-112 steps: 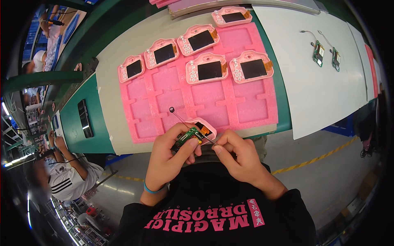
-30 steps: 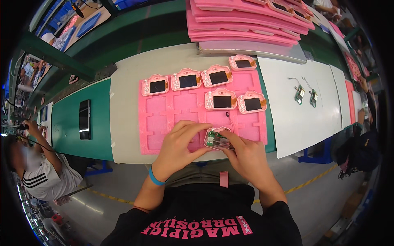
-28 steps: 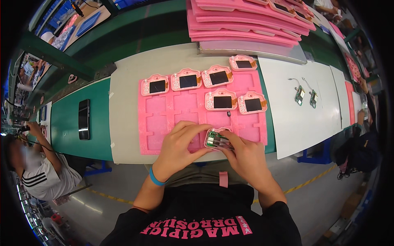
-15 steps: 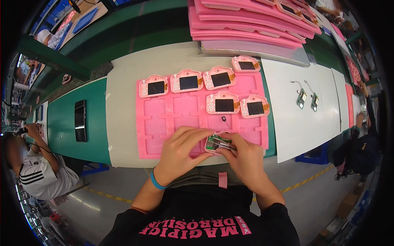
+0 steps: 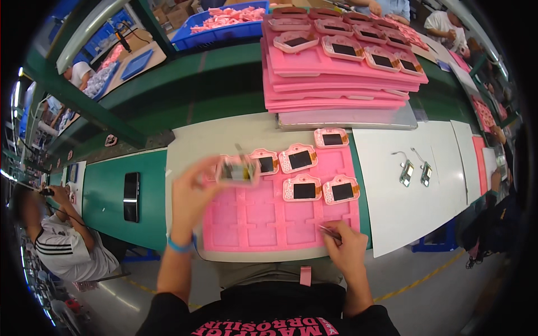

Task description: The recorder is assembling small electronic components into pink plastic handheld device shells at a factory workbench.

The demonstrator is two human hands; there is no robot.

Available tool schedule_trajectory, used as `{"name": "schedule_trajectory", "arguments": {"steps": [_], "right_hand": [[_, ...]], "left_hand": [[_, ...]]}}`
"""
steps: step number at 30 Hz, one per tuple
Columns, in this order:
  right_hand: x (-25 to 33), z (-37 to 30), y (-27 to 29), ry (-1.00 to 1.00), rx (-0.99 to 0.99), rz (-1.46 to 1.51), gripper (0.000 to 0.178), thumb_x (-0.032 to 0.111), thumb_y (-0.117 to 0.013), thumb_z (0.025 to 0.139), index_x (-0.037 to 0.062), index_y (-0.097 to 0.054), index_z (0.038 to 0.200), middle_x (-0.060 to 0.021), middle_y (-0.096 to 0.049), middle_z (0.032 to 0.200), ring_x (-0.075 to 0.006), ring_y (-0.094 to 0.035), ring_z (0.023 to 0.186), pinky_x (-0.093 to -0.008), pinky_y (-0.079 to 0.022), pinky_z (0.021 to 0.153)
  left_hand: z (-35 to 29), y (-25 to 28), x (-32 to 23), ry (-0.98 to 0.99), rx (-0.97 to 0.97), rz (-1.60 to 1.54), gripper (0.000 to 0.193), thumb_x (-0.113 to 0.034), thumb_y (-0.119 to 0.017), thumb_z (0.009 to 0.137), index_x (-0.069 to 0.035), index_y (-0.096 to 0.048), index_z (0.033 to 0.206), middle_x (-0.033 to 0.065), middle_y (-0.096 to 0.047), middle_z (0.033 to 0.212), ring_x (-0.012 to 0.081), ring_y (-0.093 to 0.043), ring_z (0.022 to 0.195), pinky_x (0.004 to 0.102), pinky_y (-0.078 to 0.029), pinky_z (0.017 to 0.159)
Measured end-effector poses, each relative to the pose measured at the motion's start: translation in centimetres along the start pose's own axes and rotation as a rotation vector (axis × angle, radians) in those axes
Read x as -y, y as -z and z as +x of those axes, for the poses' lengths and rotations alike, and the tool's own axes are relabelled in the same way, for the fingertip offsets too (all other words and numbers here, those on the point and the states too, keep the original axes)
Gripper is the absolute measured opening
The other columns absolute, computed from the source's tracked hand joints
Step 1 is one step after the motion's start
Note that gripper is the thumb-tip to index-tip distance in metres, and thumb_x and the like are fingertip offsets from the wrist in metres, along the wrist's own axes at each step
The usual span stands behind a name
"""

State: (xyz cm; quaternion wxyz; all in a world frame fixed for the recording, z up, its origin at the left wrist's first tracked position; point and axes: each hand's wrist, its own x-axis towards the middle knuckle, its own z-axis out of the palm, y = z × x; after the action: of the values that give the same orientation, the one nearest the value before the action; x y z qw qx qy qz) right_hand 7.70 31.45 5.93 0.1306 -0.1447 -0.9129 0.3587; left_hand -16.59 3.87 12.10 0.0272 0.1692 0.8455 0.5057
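My left hand [image 5: 193, 187] is raised over the left side of a pink foam tray [image 5: 241, 238]. Its fingers pinch the edge of a pink toy camera shell [image 5: 256, 178] with a circuit board inside, smeared by motion. Closed near the tray's lower right corner, my right hand [image 5: 348, 246] grips metal tweezers [image 5: 332, 233]. Several other camera shells [image 5: 302, 190] with dark screens and orange ribbon cables sit in the tray's upper pockets. My left hand and the held shell partly cover those at the upper left.
Stacked pink foam trays [image 5: 336, 89] of camera shells rise beyond the table on a metal support. Two small circuit boards [image 5: 407, 173] with wires lie on a white sheet at right. A phone [image 5: 131, 196] rests on the green mat. A person [image 5: 67, 235] sits at left.
Both hands have parted: the left has carried the camera shell up and left, while the right has drawn away with the tweezers. The view has tilted up, showing more of the stacked trays.
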Motion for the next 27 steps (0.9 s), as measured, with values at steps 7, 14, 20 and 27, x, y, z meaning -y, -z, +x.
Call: {"name": "schedule_trajectory", "arguments": {"steps": [7,14,20,27], "right_hand": [[-0.6,0.4,0.1,-0.05,-0.042,0.219,0.017,0.009,-0.08,0.089,0.0054,-0.078,0.106,-0.0036,-0.075,0.076,-0.018,-0.059,0.056,-0.0296,-0.044,0.055],[-5.0,1.4,8.1,-0.309,-0.196,0.124,0.018,0.011,-0.075,0.096,0.0062,-0.079,0.113,-0.0032,-0.063,0.068,-0.0163,-0.057,0.059,-0.03,-0.046,0.06],[-10.6,5.4,12.6,-0.472,-0.408,-0.123,0.026,0.018,-0.077,0.098,0.0073,-0.076,0.122,-0.0053,-0.062,0.073,-0.0183,-0.056,0.066,-0.0336,-0.046,0.065],[-12.2,6.2,11.6,-0.472,-0.43,-0.165,0.024,0.02,-0.078,0.098,0.0063,-0.075,0.118,-0.0057,-0.065,0.076,-0.0188,-0.057,0.068,-0.0339,-0.047,0.067]], "left_hand": [[12.4,0.1,8.2,-0.116,-0.181,0.193,0.055,-0.013,-0.082,0.09,-0.005,-0.071,0.143,0.0112,-0.073,0.143,0.0234,-0.068,0.121,0.0327,-0.057,0.091],[1.0,1.1,0.5,-0.41,0.153,0.368,0.029,-0.006,-0.081,0.083,-0.007,-0.076,0.112,0.0073,-0.073,0.115,0.0264,-0.063,0.104,0.0376,-0.053,0.091],[-1.0,0.3,1.6,-0.321,0.096,0.409,0.022,0.004,-0.075,0.083,-0.004,-0.076,0.103,0.0071,-0.073,0.105,0.0246,-0.062,0.095,0.0349,-0.052,0.084],[-5.6,1.0,-1.8,-0.461,-0.023,0.299,0.02,0.008,-0.074,0.079,-0.003,-0.076,0.096,0.0072,-0.073,0.097,0.0225,-0.062,0.084,0.0333,-0.051,0.079]]}}
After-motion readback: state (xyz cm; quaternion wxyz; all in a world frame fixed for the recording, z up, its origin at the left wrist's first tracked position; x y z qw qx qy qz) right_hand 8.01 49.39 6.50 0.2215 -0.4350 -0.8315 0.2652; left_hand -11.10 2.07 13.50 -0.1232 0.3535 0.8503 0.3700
